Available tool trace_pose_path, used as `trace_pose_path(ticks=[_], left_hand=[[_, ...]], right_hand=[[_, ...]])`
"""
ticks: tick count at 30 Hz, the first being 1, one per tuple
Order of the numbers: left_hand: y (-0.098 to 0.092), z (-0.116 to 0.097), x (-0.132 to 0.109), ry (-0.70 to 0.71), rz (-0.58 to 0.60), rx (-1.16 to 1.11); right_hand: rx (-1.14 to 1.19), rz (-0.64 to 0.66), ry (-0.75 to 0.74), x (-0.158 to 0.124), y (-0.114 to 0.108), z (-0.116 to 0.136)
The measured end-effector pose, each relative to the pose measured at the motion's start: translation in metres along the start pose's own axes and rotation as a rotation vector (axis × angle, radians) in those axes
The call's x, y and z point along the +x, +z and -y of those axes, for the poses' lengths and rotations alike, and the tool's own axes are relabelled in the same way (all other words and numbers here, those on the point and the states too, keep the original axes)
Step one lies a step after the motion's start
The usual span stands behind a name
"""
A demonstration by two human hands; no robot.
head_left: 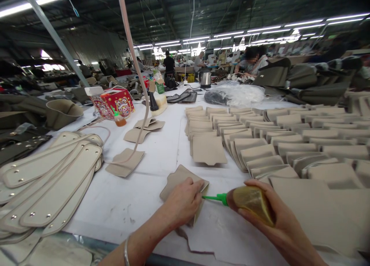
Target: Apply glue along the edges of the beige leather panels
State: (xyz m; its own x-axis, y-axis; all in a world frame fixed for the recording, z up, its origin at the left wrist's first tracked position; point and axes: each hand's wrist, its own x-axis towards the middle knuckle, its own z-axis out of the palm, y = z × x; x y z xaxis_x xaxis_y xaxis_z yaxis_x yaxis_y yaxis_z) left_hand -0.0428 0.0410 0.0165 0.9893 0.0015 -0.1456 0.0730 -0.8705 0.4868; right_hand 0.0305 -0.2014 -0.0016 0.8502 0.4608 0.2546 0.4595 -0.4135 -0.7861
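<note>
beige folded piece [180, 180] at lower centre, pinned flat by the left hand [182, 202], wants the right hand's [277, 216] gripped glue bottle [250, 202] squeezed gently along the edge.

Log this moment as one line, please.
left hand: pressing beige folded piece on table | right hand: holding glue bottle | green nozzle: at the piece's edge
</note>
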Motion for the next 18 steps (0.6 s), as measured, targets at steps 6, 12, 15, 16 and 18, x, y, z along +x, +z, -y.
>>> trace_pose_path(ticks=[6,12,15,16,18], left_hand=[[-0.001,-0.001,0.0,-0.009,0.004,0.0],[0.0,0.0,0.0,-0.017,0.001,-0.007],[0.0,0.001,0.0,-0.009,-0.011,-0.016],[0.0,0.001,0.0,-0.007,-0.013,-0.02],[0.001,0.002,0.0,-0.004,-0.014,-0.029]], right_hand=[[-0.082,-0.147,-0.052,0.004,0.001,0.004],[0.056,0.018,0.063,-0.002,0.001,0.003],[0.069,-0.007,0.1,-0.003,0.002,0.007],[0.063,-0.018,0.109,-0.005,0.003,0.01],[0.08,-0.014,0.125,-0.009,0.006,0.018]])
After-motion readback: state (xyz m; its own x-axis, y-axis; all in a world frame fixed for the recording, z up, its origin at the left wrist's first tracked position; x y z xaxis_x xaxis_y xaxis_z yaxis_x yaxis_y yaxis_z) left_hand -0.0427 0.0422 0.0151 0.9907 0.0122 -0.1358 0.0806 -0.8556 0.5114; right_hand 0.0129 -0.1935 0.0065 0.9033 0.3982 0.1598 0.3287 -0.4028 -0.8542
